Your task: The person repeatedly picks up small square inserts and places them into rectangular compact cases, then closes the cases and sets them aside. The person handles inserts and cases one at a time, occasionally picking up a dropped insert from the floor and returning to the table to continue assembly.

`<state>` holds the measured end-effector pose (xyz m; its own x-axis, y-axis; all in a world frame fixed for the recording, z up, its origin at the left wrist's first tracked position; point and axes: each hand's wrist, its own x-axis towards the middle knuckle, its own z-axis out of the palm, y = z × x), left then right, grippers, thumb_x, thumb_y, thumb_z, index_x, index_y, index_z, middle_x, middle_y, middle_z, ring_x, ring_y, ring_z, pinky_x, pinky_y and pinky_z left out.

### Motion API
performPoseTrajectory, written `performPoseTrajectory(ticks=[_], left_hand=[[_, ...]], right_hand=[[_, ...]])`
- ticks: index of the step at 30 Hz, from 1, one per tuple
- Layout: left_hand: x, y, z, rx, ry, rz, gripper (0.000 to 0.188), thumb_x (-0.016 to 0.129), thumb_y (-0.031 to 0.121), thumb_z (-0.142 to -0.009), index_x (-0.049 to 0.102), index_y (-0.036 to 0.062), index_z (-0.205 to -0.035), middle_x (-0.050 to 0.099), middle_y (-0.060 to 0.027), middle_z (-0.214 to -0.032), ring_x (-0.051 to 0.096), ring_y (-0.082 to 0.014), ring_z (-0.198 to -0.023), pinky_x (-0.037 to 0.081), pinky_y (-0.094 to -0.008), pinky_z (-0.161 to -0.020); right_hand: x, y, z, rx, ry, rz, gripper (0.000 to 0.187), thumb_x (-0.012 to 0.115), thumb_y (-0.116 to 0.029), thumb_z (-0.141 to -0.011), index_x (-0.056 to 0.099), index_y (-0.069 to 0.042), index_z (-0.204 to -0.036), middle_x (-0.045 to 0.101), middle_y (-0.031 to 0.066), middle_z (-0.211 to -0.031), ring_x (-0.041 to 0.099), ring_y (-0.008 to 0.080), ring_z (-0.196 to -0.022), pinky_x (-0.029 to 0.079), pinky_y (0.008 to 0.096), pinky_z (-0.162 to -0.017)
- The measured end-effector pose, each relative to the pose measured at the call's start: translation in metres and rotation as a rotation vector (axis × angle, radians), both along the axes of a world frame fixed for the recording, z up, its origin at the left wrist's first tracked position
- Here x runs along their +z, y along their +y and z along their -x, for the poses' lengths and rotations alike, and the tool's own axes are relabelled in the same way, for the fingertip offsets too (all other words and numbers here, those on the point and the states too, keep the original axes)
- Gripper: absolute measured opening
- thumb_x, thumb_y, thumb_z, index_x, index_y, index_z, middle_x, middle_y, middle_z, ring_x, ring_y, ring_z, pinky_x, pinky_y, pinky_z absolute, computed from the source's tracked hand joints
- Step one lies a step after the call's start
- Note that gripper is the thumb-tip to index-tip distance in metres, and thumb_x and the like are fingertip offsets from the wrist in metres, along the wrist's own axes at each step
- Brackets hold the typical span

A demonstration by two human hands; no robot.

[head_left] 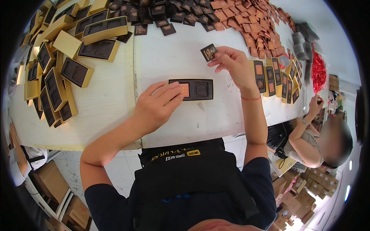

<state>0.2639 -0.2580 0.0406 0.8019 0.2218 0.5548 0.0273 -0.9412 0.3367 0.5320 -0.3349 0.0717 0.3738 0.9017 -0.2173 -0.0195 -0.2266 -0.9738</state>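
Note:
In front of me lies a long gold-edged box (pixel 210 96) with a black insert of square recesses. An orange square packet (pixel 185 91) sits in its left half; the right recess shows black and bare. My left hand (pixel 156 104) lies over the box's left end, fingers stretched out and touching the orange packet, partly covering it. Up and to the right of the box, my right hand (pixel 236 67) pinches a black square packet (pixel 209 52) with gold print between thumb and fingers, held above the table.
Gold boxes with black inserts (pixel 77 71) pile up at left. Black packets (pixel 158 13) and orange packets (pixel 252 25) heap at the back. Filled boxes (pixel 271 77) stand at right. Red shiny material (pixel 318 69) lies beyond them. Another person (pixel 308 148) works at the right.

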Motion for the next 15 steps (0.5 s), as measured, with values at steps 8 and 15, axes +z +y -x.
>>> performPoseTrajectory(ticks=[8,15], left_hand=[[-0.004,-0.002,-0.001,0.014,0.011,0.058,0.023,0.079,0.005,-0.072,0.073,0.0074,-0.094,0.069,-0.0065,-0.100,0.069,-0.0260,-0.101,0.057,-0.0351,-0.078],[-0.003,-0.002,0.000,0.032,0.019,0.071,0.030,0.081,0.005,-0.070,0.074,0.0100,-0.099,0.067,-0.0049,-0.101,0.064,-0.0259,-0.092,0.056,-0.0337,-0.072]], right_hand=[[0.010,-0.045,0.023,0.084,-0.337,-0.152,0.029,0.060,0.006,-0.089,0.071,-0.005,-0.114,0.070,0.0060,-0.094,0.068,0.0158,-0.089,0.054,0.0256,-0.067],[-0.004,-0.058,0.027,0.246,-1.061,-0.514,0.025,0.070,0.012,-0.070,0.069,-0.008,-0.085,0.062,0.0103,-0.112,0.065,0.0322,-0.103,0.056,0.0382,-0.078]])
